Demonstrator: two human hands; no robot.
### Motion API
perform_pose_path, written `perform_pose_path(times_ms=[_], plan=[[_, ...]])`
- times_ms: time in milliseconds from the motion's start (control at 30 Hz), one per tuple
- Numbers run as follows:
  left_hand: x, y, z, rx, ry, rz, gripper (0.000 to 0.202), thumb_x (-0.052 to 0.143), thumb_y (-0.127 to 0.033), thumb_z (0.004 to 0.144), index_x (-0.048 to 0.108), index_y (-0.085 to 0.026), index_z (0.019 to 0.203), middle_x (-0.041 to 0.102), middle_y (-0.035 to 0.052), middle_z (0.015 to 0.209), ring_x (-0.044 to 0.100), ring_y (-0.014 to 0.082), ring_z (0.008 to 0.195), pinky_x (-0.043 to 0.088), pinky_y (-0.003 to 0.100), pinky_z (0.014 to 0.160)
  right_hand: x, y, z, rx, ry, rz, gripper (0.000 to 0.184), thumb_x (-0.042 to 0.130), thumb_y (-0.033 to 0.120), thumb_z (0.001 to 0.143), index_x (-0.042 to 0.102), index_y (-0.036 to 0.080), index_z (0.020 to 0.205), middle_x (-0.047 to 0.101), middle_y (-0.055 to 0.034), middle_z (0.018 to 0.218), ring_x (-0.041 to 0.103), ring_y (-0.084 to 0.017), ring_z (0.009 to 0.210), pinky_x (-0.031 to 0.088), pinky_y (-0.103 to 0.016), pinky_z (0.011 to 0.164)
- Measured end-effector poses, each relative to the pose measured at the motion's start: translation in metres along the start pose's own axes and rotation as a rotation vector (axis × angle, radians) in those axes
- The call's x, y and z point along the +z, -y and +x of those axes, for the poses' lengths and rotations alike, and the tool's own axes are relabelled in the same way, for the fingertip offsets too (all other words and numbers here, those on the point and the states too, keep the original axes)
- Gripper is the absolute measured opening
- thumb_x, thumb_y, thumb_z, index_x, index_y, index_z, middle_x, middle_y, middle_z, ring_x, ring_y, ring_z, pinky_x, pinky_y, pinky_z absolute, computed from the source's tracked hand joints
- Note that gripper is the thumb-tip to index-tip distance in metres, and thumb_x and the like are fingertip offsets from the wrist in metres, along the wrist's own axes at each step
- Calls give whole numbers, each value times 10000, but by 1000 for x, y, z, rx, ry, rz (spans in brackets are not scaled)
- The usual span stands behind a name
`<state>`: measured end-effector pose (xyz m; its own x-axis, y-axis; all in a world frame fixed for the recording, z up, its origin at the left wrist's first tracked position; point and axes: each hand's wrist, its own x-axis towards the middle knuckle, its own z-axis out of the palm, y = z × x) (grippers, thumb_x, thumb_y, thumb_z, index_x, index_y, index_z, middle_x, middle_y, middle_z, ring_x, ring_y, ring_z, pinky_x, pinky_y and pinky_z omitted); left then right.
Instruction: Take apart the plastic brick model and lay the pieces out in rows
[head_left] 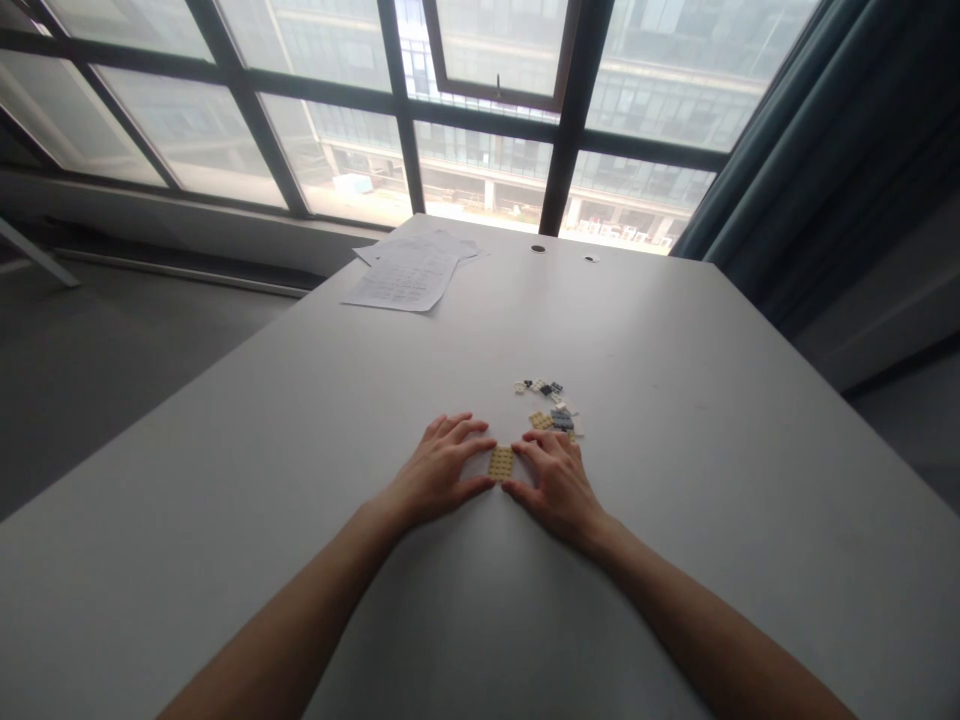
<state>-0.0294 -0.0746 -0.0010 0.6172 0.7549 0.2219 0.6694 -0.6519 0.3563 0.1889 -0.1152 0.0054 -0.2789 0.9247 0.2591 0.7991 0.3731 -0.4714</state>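
Together, two bare hands hold a tan, rectangular, studded plastic plate (pixel 500 463) at the middle of a smooth white tabletop (pixel 480 620). The left hand (pixel 442 465) pinches the plate's left side, its thumb at the near corner and its forefinger at the far corner; its other fingers are loosely spread. The right hand (pixel 559 485) mirrors the grip on the right side, its remaining fingers gently curled, with the two thumb tips nearly meeting at the near edge.

Just beyond the right hand lie small plastic building pieces, among them a tan studded piece (pixel 540 421) and a dark grey studded piece (pixel 561 420). Farther off sits a small cluster of cream and black pieces (pixel 540 387). Printed white paper sheets (pixel 405 280) overlap near the table's far left corner, and a round dark hole (pixel 538 249) pierces the far end. Behind, dark-framed windows (pixel 484 170) face a building, beside a blue-grey fabric curtain (pixel 787 150) at right.
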Motion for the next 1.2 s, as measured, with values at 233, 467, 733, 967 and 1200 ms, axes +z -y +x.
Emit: perform_pose_path(times_ms=[233, 467, 733, 967, 1200], plan=[[0, 0, 0, 3, -7, 5, 441, 636, -446, 808, 586, -280, 1213, 519, 80, 1332, 359, 318, 1319, 217, 558, 1102, 0, -1, 0, -3, -5, 8, 431, 698, 418, 770, 620, 236, 1153, 571, -90, 1211, 455, -290, 1146, 342, -448, 987], [0, 0, 1, -6, 2, -1, 502, 608, -488, 821, 540, -269, 1267, 519, 84, 1337, 357, 317, 1322, 208, 551, 1104, 2, 0, -2, -9, -31, 30, 455, 699, 406, 769, 611, 218, 1174, 582, -93, 1198, 464, -292, 1135, 346, -447, 987], [-3, -4, 1, 0, -72, -26, 494, 595, -479, 839, 531, -229, 1260, 545, 99, 1305, 387, 297, 1302, 264, 498, 1095, -16, -20, 13, 133, -213, -8, 359, 644, 315, 810, 613, 196, 1147, 589, -90, 1183, 486, -276, 1094, 376, -417, 962], [-1, -4, 0, 18, -82, 12, 479, 604, -450, 837, 527, -223, 1252, 550, 93, 1297, 380, 301, 1303, 256, 506, 1098, -14, -28, 26, 207, -185, -229, 320, 641, 338, 809, 644, 185, 1090, 582, -89, 1174, 474, -276, 1057, 373, -404, 899], [-2, -4, 0, 22, -68, 40, 455, 593, -442, 845, 526, -232, 1243, 546, 80, 1301, 368, 299, 1313, 253, 505, 1100, -12, -25, 26, 191, -183, -280, 177, 603, 237, 814, 653, 207, 981, 579, -71, 1176, 463, -255, 1069, 353, -373, 865]])
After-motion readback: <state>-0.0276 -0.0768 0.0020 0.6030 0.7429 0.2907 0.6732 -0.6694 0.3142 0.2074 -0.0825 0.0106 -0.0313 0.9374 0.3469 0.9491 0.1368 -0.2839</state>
